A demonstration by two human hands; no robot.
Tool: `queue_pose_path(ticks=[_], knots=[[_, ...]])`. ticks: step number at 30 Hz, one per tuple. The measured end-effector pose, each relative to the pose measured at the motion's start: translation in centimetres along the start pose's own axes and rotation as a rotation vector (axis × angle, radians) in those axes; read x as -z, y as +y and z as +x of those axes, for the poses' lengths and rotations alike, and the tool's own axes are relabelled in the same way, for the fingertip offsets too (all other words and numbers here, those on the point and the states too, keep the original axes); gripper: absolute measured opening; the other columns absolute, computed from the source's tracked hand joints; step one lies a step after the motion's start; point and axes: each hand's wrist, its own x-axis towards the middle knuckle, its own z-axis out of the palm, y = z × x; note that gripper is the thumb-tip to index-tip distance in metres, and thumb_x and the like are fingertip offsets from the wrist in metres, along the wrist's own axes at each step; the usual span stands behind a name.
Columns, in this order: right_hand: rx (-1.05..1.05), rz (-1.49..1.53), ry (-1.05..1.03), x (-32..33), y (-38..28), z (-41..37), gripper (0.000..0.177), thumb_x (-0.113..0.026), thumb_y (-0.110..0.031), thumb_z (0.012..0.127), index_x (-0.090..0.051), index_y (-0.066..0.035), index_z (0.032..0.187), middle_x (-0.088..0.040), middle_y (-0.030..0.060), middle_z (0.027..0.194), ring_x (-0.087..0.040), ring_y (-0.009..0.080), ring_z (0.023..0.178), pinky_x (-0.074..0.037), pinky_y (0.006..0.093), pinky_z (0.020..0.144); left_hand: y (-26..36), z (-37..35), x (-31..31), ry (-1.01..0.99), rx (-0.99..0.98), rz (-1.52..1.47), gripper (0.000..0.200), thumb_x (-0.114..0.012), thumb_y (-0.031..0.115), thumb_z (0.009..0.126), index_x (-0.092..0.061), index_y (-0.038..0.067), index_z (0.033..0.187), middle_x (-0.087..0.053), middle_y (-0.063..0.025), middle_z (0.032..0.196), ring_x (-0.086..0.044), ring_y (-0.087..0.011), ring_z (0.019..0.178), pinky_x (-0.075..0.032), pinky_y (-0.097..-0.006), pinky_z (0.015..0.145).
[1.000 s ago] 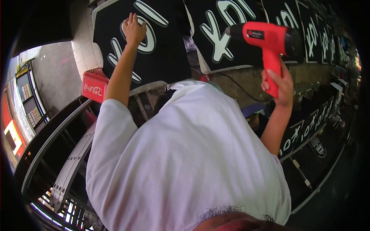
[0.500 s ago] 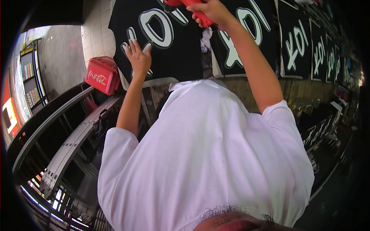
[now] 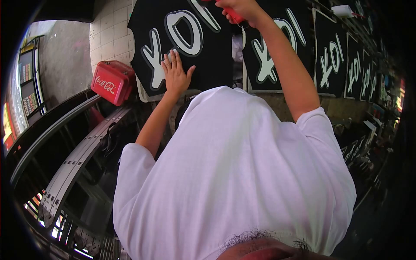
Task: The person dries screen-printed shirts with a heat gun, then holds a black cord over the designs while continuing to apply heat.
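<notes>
My left hand (image 3: 177, 77) lies flat with fingers spread on a black fabric panel (image 3: 212, 65), near its lower edge. Large white letters with grey outlines (image 3: 201, 37) are printed on this panel, and my fingertips touch their lower part. At the top edge, my right hand (image 3: 245, 11) is wrapped round the handle of a red heat gun (image 3: 236, 17), held over the panel's upper right side. Most of the tool is cut off by the frame, with a small loop hanging from the handle's end.
Several more black printed panels (image 3: 329, 52) lie in a row to the right. A red Coca-Cola box (image 3: 113, 82) sits at the panel's left corner. Metal rails (image 3: 80, 147) run along the left. A white object (image 3: 342, 11) is at the upper right.
My left hand has moved right across the panel, further under the letters. My right hand and the heat gun have shifted up and slightly right, leaving less of the tool in view.
</notes>
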Motion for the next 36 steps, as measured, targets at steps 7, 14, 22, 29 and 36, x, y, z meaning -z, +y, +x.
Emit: queue_pose_path(ticks=[7,14,22,29,36], knots=[[-0.08,0.003,-0.008,-0.5,-2.1,-1.4,0.044,-0.072,-0.007,0.088,-0.064,-0.004,0.131,-0.063,0.0058,0.071,-0.059,0.014,0.055,-0.05,0.031,0.05,2.3,-0.4,1.3,-0.109,0.087,-0.098,0.094,-0.052,0.062,0.099,-0.031,-0.011,0.155,-0.028,-0.0304,0.163,-0.019,-0.0475,0.154,-0.012,-0.058,0.125],[0.046,0.03,-0.036,-1.3,-0.6,1.2,0.038,-0.071,-0.006,0.088,-0.067,-0.002,0.126,-0.063,0.0052,0.073,-0.06,0.0141,0.056,-0.05,0.0313,0.05,3.4,-0.5,1.7,-0.187,0.166,-0.1,0.098,-0.054,0.065,0.097,-0.029,-0.009,0.156,-0.028,-0.0292,0.164,-0.019,-0.0461,0.155,-0.013,-0.0594,0.124],[0.015,-0.151,-0.146,-1.8,-2.0,-0.1,0.045,-0.071,-0.005,0.087,-0.065,-0.001,0.132,-0.066,0.0068,0.078,-0.06,0.0139,0.059,-0.05,0.0304,0.054,3.4,-0.7,1.6,-0.214,0.207,-0.074,0.101,-0.054,0.068,0.095,-0.025,-0.006,0.159,-0.024,-0.0252,0.167,-0.018,-0.0443,0.155,-0.014,-0.065,0.122],[-0.059,-0.169,-0.165,-0.8,-2.8,-2.4,0.046,-0.072,-0.008,0.088,-0.065,-0.001,0.132,-0.067,0.0064,0.079,-0.061,0.0132,0.061,-0.051,0.0291,0.057,3.6,-0.9,1.8,-0.207,0.203,-0.079,0.099,-0.055,0.065,0.096,-0.025,-0.007,0.159,-0.025,-0.0253,0.167,-0.016,-0.0438,0.156,-0.012,-0.0675,0.121],[0.094,-0.162,-0.125,-1.7,-2.6,-1.3,0.04,-0.071,-0.008,0.088,-0.066,-0.001,0.127,-0.064,0.0046,0.076,-0.06,0.0129,0.061,-0.049,0.0301,0.055,3.9,-0.7,2.0,-0.242,0.222,-0.062,0.1,-0.056,0.064,0.096,-0.024,-0.006,0.16,-0.023,-0.0252,0.167,-0.015,-0.0445,0.156,-0.011,-0.0676,0.121]])
